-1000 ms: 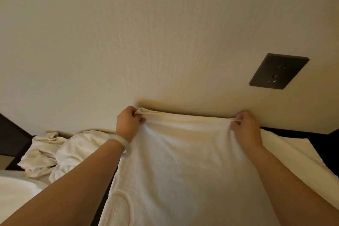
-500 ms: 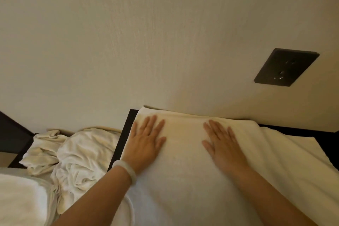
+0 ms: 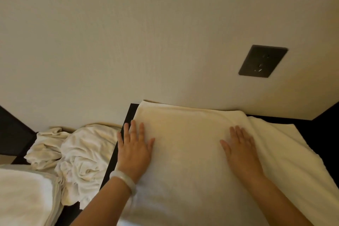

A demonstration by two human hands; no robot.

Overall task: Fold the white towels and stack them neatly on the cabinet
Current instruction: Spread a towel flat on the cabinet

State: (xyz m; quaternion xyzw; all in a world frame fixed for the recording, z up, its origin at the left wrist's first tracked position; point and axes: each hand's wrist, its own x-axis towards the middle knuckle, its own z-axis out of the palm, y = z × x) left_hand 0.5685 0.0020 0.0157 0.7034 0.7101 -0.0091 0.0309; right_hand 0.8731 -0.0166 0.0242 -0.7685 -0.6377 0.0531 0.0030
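Nearest the camera, a pale bracelet [image 3: 124,182] sits on the left wrist, and white bedding [image 3: 22,198] lies at 8 o'clock. Left hand [image 3: 134,149] and right hand [image 3: 240,149] both lie flat, palms down, fingers straight and slightly spread, gripping nothing. They press on the towel [image 3: 187,143], the left at its 9 o'clock border, the right near its 3 o'clock border, fingertips toward 12. The towel lies beneath and between the hands on the dark cabinet [image 3: 129,117]. Its visible length runs along the 6-to-12 line. The far edge at 12 o'clock meets or nearly meets the wall [image 3: 128,33]; which cannot be told. A second white layer [image 3: 278,145] projects from under it toward 3 o'clock; whether it is a separate towel is not determinable. Crumpled towels [image 3: 82,152], unfolded, lie at 9 o'clock, nearer the left hand. Judgement: a smoothing step. Any further fold would travel along the 6-to-12 axis, and both hands are equally placed for it. A dark socket plate [image 3: 262,61] sits on the wall at 1 o'clock.
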